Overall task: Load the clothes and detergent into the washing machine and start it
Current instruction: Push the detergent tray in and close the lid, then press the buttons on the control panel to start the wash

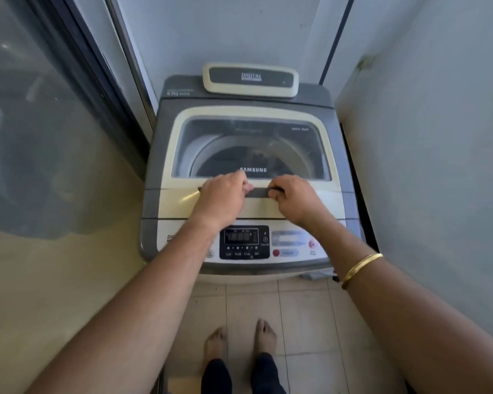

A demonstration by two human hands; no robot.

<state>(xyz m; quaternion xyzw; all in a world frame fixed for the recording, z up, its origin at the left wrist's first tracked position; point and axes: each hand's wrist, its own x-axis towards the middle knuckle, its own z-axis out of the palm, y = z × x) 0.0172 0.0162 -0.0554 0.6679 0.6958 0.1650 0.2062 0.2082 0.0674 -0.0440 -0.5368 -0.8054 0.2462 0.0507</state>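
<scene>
A top-loading washing machine (165, 155) in grey and cream stands ahead of me in a narrow corner. Its lid (180, 129) lies flat, and through the tinted window I see the drum with dark clothes (264, 162) inside. My left hand (222, 199) and my right hand (295, 199) both curl over the dark handle strip (261, 192) at the lid's front edge. The control panel (244, 242) sits below my wrists, with a lit digital display. No detergent is visible.
A glass sliding door (54, 123) runs along the left. A pale wall (439, 152) closes the right side, close to the machine. Tiled floor (302, 314) and my bare feet (239, 339) are below. A gold bangle (359, 268) is on my right forearm.
</scene>
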